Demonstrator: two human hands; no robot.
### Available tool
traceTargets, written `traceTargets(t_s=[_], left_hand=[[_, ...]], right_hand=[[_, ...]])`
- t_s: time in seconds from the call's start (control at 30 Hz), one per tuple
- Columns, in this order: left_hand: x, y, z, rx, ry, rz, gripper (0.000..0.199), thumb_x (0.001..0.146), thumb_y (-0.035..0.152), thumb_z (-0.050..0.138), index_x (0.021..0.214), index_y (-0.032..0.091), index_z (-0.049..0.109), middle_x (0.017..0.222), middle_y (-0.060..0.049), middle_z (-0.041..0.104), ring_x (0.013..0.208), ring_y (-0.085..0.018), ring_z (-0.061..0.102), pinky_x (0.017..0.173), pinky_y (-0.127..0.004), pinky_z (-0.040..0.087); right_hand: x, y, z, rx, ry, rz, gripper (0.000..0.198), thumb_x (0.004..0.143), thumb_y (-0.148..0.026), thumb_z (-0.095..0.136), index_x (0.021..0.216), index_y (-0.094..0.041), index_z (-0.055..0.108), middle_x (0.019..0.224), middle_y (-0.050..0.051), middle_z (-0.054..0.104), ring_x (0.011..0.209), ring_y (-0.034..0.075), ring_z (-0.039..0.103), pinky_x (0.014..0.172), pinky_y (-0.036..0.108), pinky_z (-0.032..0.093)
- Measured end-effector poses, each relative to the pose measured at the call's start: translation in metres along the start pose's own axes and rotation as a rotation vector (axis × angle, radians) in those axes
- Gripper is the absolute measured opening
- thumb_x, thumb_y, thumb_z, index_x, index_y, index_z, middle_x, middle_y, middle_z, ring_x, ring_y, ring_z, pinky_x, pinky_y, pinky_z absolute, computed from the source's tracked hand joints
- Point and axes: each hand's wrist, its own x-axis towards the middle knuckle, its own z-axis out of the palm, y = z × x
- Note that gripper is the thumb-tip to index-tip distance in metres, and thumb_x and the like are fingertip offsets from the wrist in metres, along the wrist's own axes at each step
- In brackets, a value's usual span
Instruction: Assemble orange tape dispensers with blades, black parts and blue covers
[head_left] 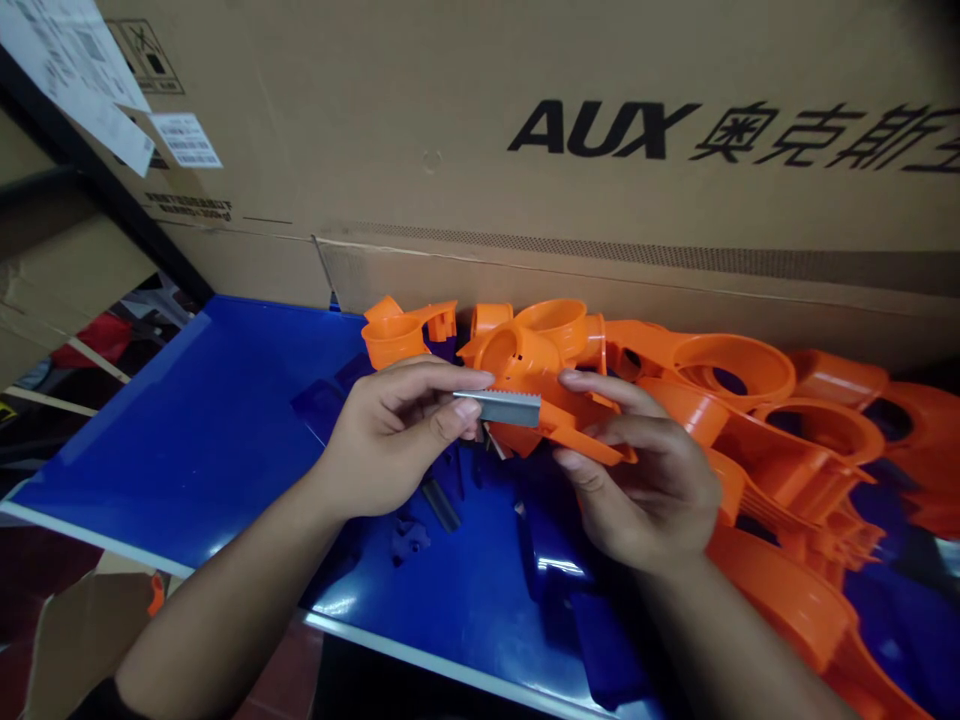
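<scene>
Left hand [386,435] has the blade [510,410] pinched thumb-to-finger, dead centre of the frame, toothed edge up. Right hand [652,485] is curled round the orange part [589,437], just right of it. Blade looks thin, stiff and light, probably a bit slick — I'd hold it by the flat faces, off the teeth. Orange part's likely light, fairly rigid plastic — grab the wall. More orange pieces [814,425] at frame right, on the blue table [187,400]; carton [412,130] up top.
</scene>
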Motion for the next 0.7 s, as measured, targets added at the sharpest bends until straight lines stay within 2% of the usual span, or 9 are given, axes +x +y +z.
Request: traceTargets(t_s=[0.37, 0.7], left_hand=[[0.0006, -0.0005, -0.0011, 0.085, 0.003, 0.067, 0.019, 0.098, 0.022, 0.081, 0.115, 0.027, 0.086, 0.089, -0.003, 0.078, 0.074, -0.012, 0.074, 0.068, -0.024, 0.062], [-0.0005, 0.0012, 0.0003, 0.122, 0.001, 0.04, 0.016, 0.098, 0.026, 0.081, 0.113, 0.025, 0.086, 0.095, -0.006, 0.081, 0.078, -0.014, 0.074, 0.073, -0.026, 0.063]], right_hand=[[-0.0003, -0.0012, 0.0003, -0.016, 0.006, 0.011, 0.033, 0.083, -0.008, 0.084, 0.106, -0.026, 0.068, 0.139, 0.012, 0.078, 0.124, 0.032, 0.077, 0.099, 0.051, 0.064], [-0.0001, -0.0012, 0.0002, -0.035, 0.01, 0.0, 0.031, 0.084, -0.01, 0.085, 0.105, -0.026, 0.069, 0.135, 0.011, 0.079, 0.123, 0.034, 0.078, 0.102, 0.056, 0.065]])
